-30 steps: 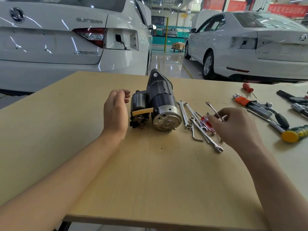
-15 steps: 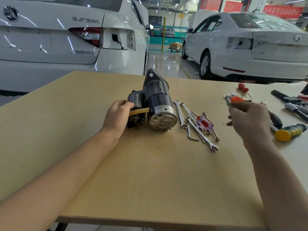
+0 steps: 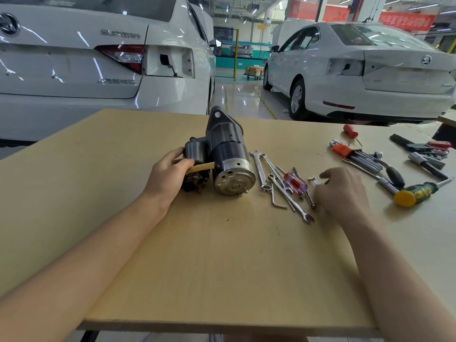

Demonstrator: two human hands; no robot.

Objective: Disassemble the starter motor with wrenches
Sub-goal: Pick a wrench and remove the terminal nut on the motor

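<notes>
Left hand (image 3: 167,177) clamped on starter motor (image 3: 228,159) solenoid side. Right hand (image 3: 341,191) fingers closing on small wrench (image 3: 313,180); grip unclear. Screwdriver (image 3: 294,183) just left.

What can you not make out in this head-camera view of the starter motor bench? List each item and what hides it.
- Small wrench: only its open end shows; the right hand covers the rest, so any grip is unclear.
- Solenoid on the starter motor: its left side is behind the left hand.
- Wrench size markings: too small.
- Black tools: crowded at the right edge.
</notes>
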